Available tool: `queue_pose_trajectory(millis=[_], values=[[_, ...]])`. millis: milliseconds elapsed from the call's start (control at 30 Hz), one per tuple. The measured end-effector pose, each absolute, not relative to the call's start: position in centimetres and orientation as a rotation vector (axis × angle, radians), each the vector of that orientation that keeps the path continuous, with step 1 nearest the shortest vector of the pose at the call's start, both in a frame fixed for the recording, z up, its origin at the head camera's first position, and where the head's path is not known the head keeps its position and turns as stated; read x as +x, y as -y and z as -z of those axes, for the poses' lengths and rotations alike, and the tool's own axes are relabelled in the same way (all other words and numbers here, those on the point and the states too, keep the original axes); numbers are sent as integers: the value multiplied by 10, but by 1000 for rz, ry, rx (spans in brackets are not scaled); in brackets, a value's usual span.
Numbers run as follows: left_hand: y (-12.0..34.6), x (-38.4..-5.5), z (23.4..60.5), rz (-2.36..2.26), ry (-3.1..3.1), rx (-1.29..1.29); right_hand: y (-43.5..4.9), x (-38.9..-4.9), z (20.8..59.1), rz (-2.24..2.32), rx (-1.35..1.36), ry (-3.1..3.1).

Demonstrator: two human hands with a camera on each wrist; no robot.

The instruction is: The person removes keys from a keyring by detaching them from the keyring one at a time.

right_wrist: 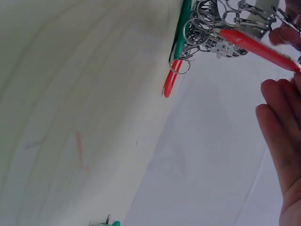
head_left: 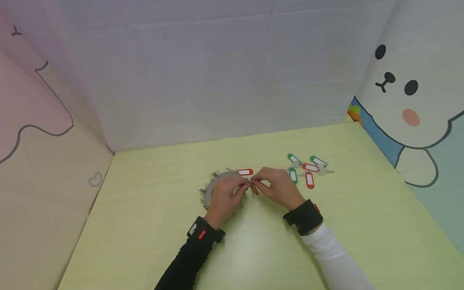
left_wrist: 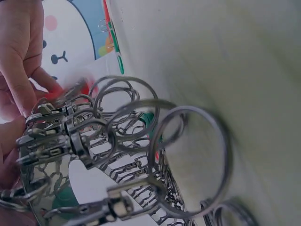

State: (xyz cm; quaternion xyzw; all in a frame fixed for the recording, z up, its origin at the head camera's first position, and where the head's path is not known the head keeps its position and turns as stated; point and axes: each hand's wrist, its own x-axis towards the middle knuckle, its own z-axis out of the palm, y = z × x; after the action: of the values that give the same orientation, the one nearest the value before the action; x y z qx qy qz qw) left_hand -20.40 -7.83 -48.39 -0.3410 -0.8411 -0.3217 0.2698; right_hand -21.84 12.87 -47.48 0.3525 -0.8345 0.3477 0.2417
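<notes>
A round grey key holder (head_left: 208, 195) lies on the table, with metal snap hooks (left_wrist: 56, 150) and split rings (left_wrist: 225, 155) hanging all round its rim. My left hand (head_left: 224, 197) reaches over it and pinches a snap hook at its right edge; the fingertips partly hide the hook. Close beside, my right hand (head_left: 279, 186) pinches the end of a red key tag (right_wrist: 258, 48) between thumb and forefinger. The two hands' fingertips nearly meet, with the tag hanging below them. Another red tag (head_left: 245, 172) lies at the holder's upper right.
To the right of my hands lies a loose group of green tags (head_left: 293, 175), red tags (head_left: 309, 180) and keys (head_left: 322, 170). A white curtain (head_left: 224, 80) hangs behind the pale yellow table (head_left: 145, 229), and cartoon-printed cloth (head_left: 409, 80) stands along the right side.
</notes>
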Motion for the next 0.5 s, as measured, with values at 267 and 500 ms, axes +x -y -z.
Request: queue_pose_trajectory(millis=[267,500], values=[[76,-204,481,1011,2231,-941,-125,-217,478,-1065,906,2203],[80,-206,483,1046,2213,-919,-121,-214,479,-1370,778,2299]])
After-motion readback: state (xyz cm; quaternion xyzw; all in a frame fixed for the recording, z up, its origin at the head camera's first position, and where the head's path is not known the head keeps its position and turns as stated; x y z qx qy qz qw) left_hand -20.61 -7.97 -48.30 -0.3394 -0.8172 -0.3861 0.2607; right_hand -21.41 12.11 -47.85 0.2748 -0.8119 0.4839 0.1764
